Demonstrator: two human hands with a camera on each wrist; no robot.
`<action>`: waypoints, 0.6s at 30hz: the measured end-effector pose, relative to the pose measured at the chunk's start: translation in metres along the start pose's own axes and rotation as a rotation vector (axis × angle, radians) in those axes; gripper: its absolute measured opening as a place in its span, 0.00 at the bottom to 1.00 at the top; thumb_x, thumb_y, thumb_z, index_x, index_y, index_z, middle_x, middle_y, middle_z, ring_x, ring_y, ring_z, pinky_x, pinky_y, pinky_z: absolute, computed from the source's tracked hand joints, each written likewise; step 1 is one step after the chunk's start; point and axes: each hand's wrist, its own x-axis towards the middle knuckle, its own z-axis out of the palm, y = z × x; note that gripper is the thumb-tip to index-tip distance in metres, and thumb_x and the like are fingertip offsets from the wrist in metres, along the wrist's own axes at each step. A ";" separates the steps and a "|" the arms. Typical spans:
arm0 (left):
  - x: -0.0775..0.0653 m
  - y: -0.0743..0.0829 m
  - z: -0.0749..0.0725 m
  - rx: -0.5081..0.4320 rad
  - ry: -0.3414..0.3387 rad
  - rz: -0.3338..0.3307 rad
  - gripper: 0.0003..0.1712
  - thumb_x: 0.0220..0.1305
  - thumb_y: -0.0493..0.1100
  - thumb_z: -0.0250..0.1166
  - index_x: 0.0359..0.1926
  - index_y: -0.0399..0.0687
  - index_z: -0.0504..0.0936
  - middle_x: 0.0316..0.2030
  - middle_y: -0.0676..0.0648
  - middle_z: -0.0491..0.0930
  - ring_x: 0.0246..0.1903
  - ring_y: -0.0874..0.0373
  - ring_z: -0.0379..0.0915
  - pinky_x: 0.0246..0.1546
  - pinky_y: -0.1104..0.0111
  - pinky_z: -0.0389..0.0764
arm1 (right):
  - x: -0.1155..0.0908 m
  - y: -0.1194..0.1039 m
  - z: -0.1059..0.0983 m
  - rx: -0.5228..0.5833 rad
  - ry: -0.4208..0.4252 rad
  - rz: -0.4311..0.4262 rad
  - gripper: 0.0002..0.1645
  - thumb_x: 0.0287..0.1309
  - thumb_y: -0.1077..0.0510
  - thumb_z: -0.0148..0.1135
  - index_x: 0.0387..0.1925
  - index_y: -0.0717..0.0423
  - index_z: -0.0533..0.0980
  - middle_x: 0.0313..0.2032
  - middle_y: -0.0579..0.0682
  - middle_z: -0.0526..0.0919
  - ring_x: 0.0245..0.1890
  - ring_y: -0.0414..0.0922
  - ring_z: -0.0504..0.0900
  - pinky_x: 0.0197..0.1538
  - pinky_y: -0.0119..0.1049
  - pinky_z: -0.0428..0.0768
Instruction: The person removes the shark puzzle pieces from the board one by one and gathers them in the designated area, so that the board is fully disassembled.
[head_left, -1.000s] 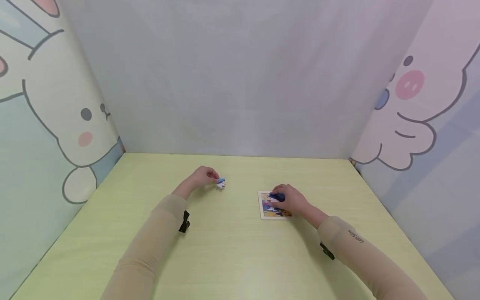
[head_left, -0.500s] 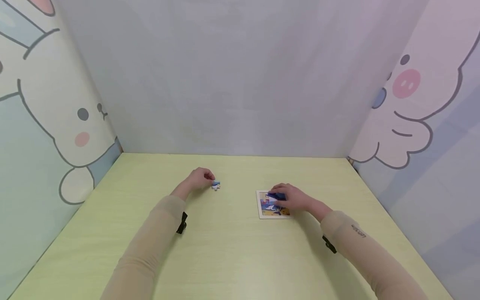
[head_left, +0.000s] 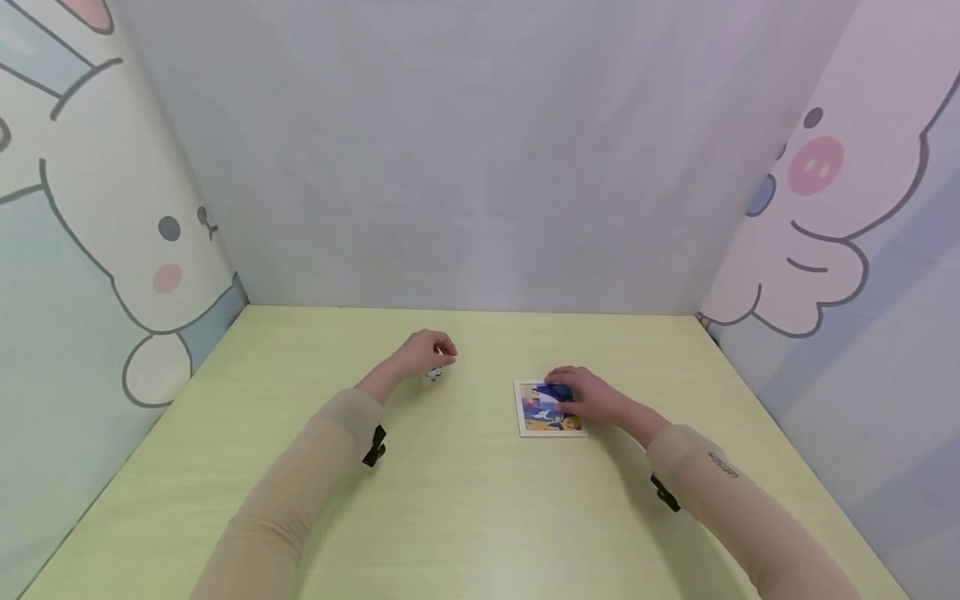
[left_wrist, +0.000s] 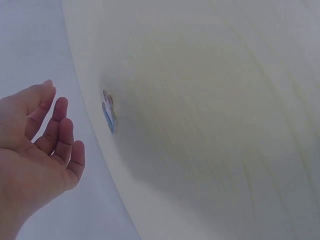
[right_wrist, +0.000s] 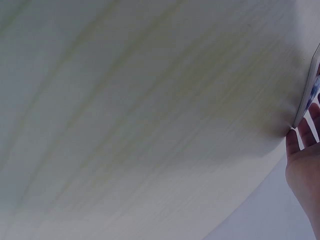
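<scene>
In the head view my left hand hovers above a small blue-and-white jigsaw piece on the table. The left wrist view shows that hand with loosely bent fingers and nothing between them, apart from the piece. My right hand rests on the right part of a white-framed jigsaw puzzle, its fingers covering some of the dark blue picture. Seen from the right wrist, the fingertips touch the edge of the frame. What lies under the right palm is hidden.
Both hands work over a pale yellow-green table. A plain grey-white curtain stands behind it. Side panels carry a cartoon rabbit at left and a cartoon pig at right.
The left hand has put down the jigsaw piece, let go of it and shifted slightly right above it. The right hand stays at the puzzle; the dark blue part now lies flatter in the frame.
</scene>
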 end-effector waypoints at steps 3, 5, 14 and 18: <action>0.001 0.011 0.003 0.011 0.005 0.033 0.06 0.63 0.41 0.63 0.40 0.45 0.81 0.37 0.49 0.79 0.37 0.55 0.69 0.41 0.64 0.71 | -0.001 0.000 0.000 -0.015 0.019 0.045 0.33 0.57 0.47 0.64 0.61 0.56 0.70 0.62 0.58 0.69 0.63 0.58 0.65 0.64 0.55 0.62; 0.001 0.017 0.005 0.008 0.015 0.052 0.07 0.62 0.41 0.63 0.40 0.44 0.81 0.38 0.49 0.80 0.41 0.53 0.70 0.46 0.62 0.71 | -0.002 0.000 0.001 -0.020 0.024 0.065 0.33 0.56 0.46 0.64 0.60 0.56 0.71 0.61 0.58 0.69 0.62 0.58 0.65 0.64 0.55 0.62; 0.007 0.047 0.029 -0.012 0.056 0.095 0.11 0.60 0.43 0.66 0.42 0.43 0.82 0.43 0.46 0.81 0.53 0.47 0.72 0.58 0.56 0.67 | -0.002 0.002 0.003 -0.014 0.051 0.085 0.32 0.56 0.46 0.65 0.60 0.54 0.72 0.61 0.58 0.70 0.61 0.58 0.65 0.63 0.55 0.63; 0.008 0.058 0.042 0.012 0.057 0.082 0.12 0.60 0.44 0.66 0.44 0.45 0.82 0.46 0.46 0.81 0.55 0.45 0.69 0.58 0.48 0.62 | -0.002 0.002 0.004 -0.014 0.050 0.094 0.32 0.56 0.46 0.65 0.60 0.53 0.72 0.61 0.57 0.70 0.61 0.58 0.65 0.63 0.56 0.63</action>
